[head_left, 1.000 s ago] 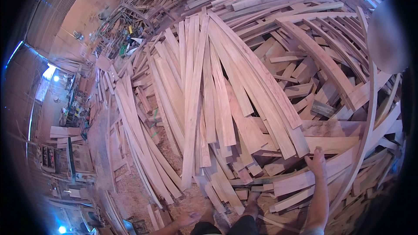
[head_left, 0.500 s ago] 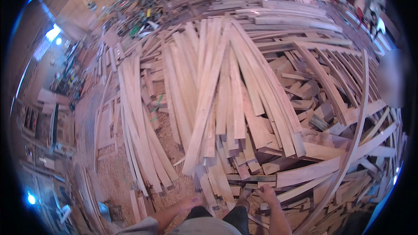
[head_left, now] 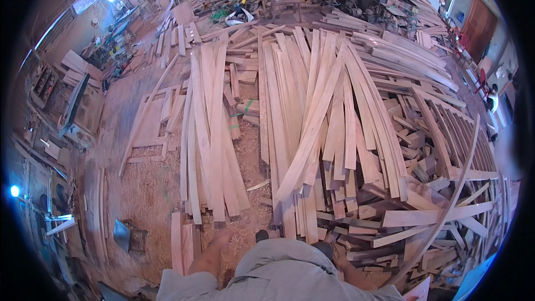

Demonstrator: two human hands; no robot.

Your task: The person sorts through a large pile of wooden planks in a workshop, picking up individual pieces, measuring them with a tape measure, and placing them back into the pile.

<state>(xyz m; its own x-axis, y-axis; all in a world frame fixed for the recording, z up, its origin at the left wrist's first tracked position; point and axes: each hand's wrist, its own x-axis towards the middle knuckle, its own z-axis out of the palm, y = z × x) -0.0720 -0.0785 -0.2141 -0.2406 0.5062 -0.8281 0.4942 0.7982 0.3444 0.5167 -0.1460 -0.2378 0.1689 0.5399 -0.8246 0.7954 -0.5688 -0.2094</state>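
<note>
While the person's left hand (head_left: 220, 240) hangs over the sawdusty floor (head_left: 150, 189) just left of bottom centre, the right hand (head_left: 339, 256) is down beside the grey shirt (head_left: 290, 259), near the jumbled boards (head_left: 412, 218) at lower right. Left one's blurry, right one's partly hidden, so I can't tell how open either grip is or whether it's got anything. Closest to the left are some short planks (head_left: 176, 242), with a long bundle of boards (head_left: 209, 134) fanned out above it. Bigger board pile (head_left: 312, 128) fills the middle.
</note>
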